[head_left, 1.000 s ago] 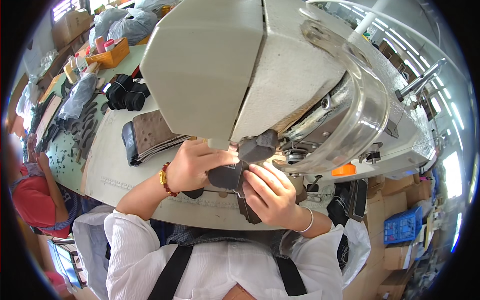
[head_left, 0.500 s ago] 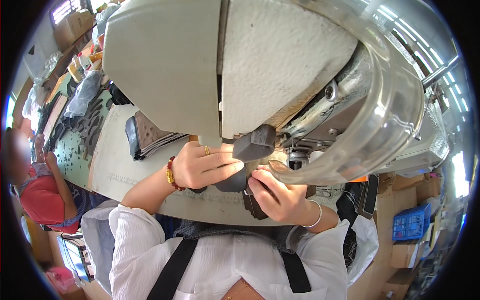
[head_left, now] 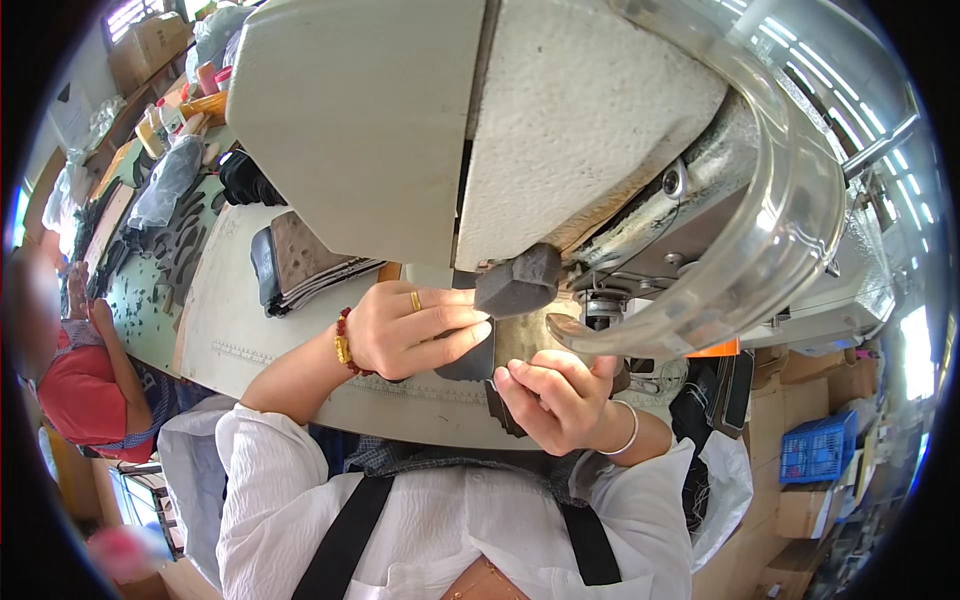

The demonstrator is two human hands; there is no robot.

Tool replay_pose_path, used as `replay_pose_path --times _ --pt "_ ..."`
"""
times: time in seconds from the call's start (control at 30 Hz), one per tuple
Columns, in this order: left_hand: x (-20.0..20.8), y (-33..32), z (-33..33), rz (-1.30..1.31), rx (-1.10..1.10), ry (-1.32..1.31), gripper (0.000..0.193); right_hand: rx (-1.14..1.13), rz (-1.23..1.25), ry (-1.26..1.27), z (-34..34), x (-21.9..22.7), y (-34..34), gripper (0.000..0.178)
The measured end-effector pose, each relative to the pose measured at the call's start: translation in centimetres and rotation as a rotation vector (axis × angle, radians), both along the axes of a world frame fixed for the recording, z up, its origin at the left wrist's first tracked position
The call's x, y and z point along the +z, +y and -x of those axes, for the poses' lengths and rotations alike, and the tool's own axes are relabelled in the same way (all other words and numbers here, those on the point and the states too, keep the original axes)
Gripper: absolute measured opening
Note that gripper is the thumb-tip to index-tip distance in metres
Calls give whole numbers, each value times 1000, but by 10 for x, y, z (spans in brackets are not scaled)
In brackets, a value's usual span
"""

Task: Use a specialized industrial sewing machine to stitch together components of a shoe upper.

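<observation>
In front of me stands a sewing machine (head_left: 590,110) with a large off-white head. My left hand (head_left: 425,330) holds a dark grey flat piece (head_left: 470,362) on the bed beside the needle area, its fingers bent and pressed together. A dark grey foam-like block (head_left: 517,281) on the machine hangs just above those fingertips. My right hand (head_left: 560,400) is closed near the piece's right edge, fingers curled against the thumb; what they pinch, if anything, is hidden. Darker strips (head_left: 503,408) show under that hand. The needle is hidden from view.
A curved clear plastic guard (head_left: 740,290) reaches over the right of the machine. Folded brown and black pieces (head_left: 300,262) are stacked on the table's left. At far left a person in red (head_left: 85,400) sits by a green table (head_left: 140,310). A blue basket (head_left: 818,447) stands right.
My right hand has drawn down and toward me, away from the needle area, and its fingers have curled in. My left hand stays on the dark grey piece. The view has shifted slightly.
</observation>
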State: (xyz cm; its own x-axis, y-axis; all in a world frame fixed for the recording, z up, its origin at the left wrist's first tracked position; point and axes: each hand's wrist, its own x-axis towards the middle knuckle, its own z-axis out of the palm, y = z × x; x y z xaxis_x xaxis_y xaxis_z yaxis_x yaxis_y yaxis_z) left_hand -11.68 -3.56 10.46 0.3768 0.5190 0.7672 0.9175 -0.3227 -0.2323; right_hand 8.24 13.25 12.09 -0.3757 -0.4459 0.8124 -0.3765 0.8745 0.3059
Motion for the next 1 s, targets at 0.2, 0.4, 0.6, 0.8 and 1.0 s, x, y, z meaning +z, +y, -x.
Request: replay_pose_path --times 0.2,0.4,0.6,0.8,1.0 --pt "9 -1 -3 -27 17 87 20 -6 -53 -44 -2 -5 5 18" --pt "16 0 -7 -90 44 96 22 -16 -40 -36 0 -3 0 17" --pt "24 -2 -8 -30 41 34 23 -27 -113 -9 1 9 -9 16" --pt "23 -2 -9 -9 24 28 16 27 -171 -54 3 14 -1 21" --pt "3 -2 -3 2 193 65 12 55 -399 -58 12 9 16 19"
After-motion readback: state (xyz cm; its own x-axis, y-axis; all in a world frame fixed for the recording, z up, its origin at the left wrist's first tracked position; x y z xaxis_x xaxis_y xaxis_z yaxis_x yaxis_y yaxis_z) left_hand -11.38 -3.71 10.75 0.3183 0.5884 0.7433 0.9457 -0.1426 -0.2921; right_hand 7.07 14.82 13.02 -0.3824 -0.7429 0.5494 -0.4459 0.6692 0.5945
